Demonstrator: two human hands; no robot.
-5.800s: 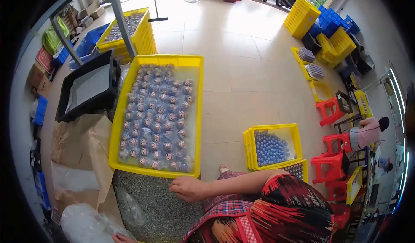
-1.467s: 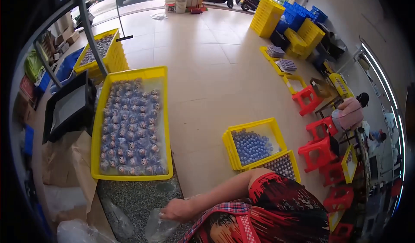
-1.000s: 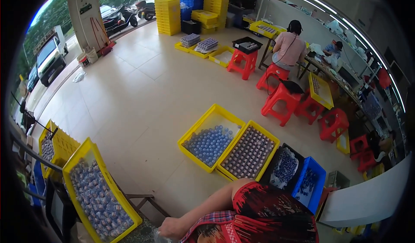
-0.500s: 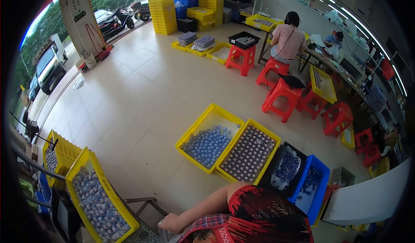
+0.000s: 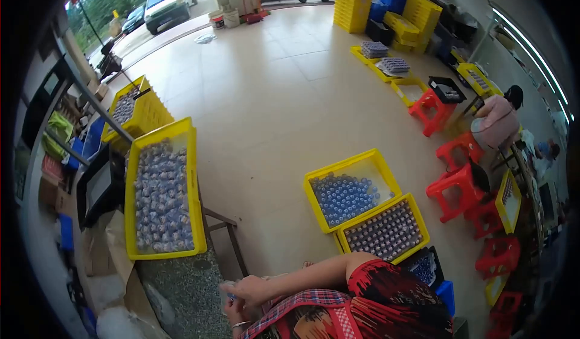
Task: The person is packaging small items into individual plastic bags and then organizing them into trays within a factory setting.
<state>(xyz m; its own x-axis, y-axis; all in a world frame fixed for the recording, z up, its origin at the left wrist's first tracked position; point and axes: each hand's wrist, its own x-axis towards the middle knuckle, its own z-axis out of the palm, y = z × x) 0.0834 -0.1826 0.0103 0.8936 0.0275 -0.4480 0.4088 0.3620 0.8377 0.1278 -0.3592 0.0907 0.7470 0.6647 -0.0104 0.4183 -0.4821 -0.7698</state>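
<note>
My right hand [image 5: 251, 289] reaches in from the lower right, its fingers closed on a small clear plastic piece, perhaps a bag [image 5: 227, 287]. Just below it is my left hand [image 5: 234, 310], with a band at the wrist. Its fingers are bent around a small blue item [image 5: 231, 298], partly hidden. The hands nearly touch, beside the edge of a speckled stone-topped table [image 5: 181, 284]. On that table's far part rests a yellow crate [image 5: 196, 200] filled with wrapped, bluish round pieces [image 5: 163, 194].
On the floor stand yellow trays of blue balls [image 5: 344, 197] and dark patterned balls [image 5: 386, 230], with a black tray [image 5: 436, 263] alongside. Red stools [image 5: 450, 185] line the right, near a seated person [image 5: 498, 121]. Brown paper [image 5: 124, 248] lies left; stacked yellow crates [image 5: 353, 4] stand far back.
The view has swung left, so the floor trays and stools sit farther right. The stone table now shows more fully, and my left hand has come into sight beside the right.
</note>
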